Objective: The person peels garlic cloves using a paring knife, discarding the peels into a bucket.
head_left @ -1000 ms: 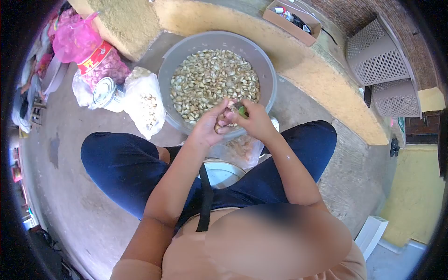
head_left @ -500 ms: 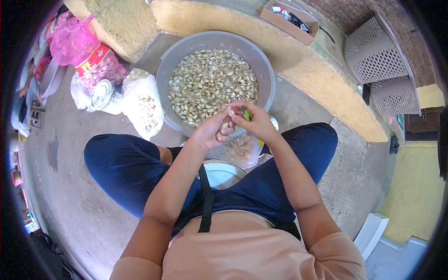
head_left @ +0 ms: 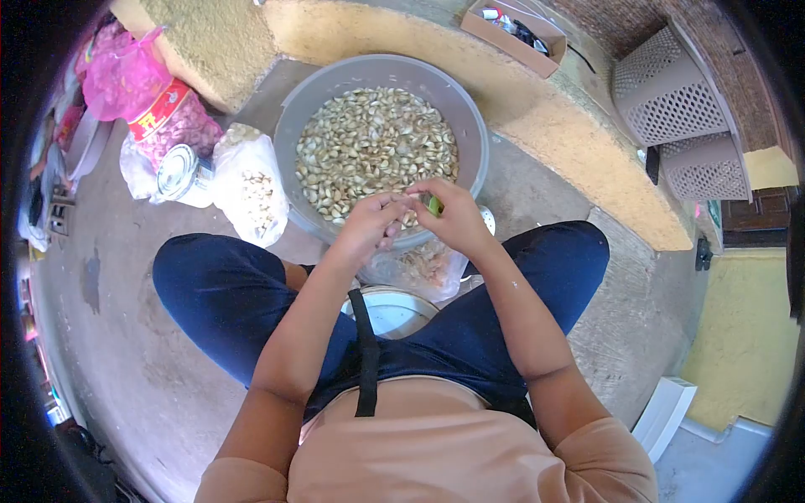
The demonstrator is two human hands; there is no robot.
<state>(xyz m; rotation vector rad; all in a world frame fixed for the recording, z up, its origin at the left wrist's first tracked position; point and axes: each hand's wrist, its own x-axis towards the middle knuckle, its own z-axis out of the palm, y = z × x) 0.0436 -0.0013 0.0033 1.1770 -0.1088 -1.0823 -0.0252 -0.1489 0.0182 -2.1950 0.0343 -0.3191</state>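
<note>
A large grey tub (head_left: 482, 142) full of unpeeled garlic cloves (head_left: 369, 151) stands in front of me. Over its near rim, my left hand (head_left: 371, 225) is curled, fingers closed around garlic that its own fingers mostly hide. My right hand (head_left: 446, 214) meets it fingertip to fingertip. Tucked in the right palm is a small knife with a green handle (head_left: 434, 205); its blade is hard to make out. Below both hands lies a clear plastic bag (head_left: 429, 270) with pale peelings, beside a round white lid or bucket top (head_left: 394, 313) between my legs.
Left of the tub are a white bag of peeled cloves (head_left: 258, 201), a metal-lidded can (head_left: 180, 174) and a pink mesh sack (head_left: 189, 126). A low yellow ledge (head_left: 537, 142) curves behind, bearing a cardboard box (head_left: 511, 40). Perforated plastic baskets (head_left: 671, 92) stand at right.
My left hand has turned over and closed more, so the cloves seen in its palm are now mostly hidden. Both hands have shifted slightly. The view has moved a little.
</note>
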